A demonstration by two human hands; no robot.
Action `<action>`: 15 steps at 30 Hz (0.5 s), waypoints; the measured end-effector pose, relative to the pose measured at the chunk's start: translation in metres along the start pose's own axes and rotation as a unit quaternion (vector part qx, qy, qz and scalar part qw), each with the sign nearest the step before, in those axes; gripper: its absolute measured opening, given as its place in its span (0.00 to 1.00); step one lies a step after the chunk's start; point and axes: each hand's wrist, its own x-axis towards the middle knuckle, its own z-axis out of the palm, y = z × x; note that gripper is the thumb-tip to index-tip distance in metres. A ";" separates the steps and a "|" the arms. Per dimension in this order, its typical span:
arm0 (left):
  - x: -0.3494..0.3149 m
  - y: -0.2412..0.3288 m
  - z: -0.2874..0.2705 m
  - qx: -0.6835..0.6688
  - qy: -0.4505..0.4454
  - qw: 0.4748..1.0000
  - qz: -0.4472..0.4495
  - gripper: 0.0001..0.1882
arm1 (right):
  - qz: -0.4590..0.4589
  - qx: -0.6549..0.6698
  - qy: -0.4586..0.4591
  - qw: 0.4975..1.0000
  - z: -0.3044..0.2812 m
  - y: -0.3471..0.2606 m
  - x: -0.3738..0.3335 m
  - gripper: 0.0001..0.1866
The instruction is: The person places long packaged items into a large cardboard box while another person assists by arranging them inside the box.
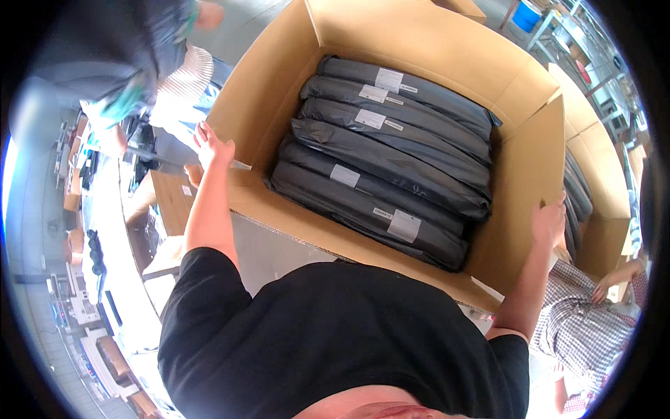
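A large open cardboard box (259, 91) stands in front of me with its flaps raised. Inside lie several long black plastic-wrapped packages (391, 155), side by side, some bearing white labels (369, 119). My left hand (213, 146) grips the edge of the left flap, its thumb on the inner side. On the other side, the fingers of my right hand (548, 218) are closed round the outer edge of the right flap (528, 188). The near flap (335, 248) is folded outward toward my body. Parts of my fingers are hidden behind the cardboard.
Another open carton (606, 241) with dark packages stands close on the right. A person in a checked garment (576, 314) is beside it. A person in dark clothes (112, 49) stands at the upper left. Beyond the box are a blue bucket (526, 15) and a metal rack (558, 35).
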 end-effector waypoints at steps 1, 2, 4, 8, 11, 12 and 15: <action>0.003 -0.001 0.004 -0.001 0.003 1.000 0.005 0.54 | 0.005 0.002 0.000 1.000 0.002 -0.002 0.002 0.41; 0.001 0.002 0.004 0.000 -0.001 1.000 0.001 0.54 | 0.000 0.008 0.007 1.000 0.003 -0.003 0.004 0.40; 0.000 0.005 0.006 -0.005 -0.011 1.000 -0.015 0.53 | -0.001 0.016 0.015 1.000 0.007 -0.003 0.006 0.40; 0.001 0.009 0.009 -0.013 -0.023 0.999 -0.021 0.52 | 0.006 -0.007 -0.009 1.000 0.011 -0.005 0.013 0.40; 0.001 0.008 0.009 -0.013 -0.025 0.999 -0.015 0.52 | 0.007 0.003 -0.012 1.000 0.011 -0.008 0.010 0.41; 0.000 0.010 0.006 -0.020 -0.024 0.999 -0.022 0.52 | 0.004 0.015 0.008 1.000 0.011 -0.008 0.009 0.42; 0.000 0.015 0.003 -0.016 -0.017 1.000 -0.021 0.51 | -0.004 0.003 0.005 1.000 0.009 -0.005 0.010 0.42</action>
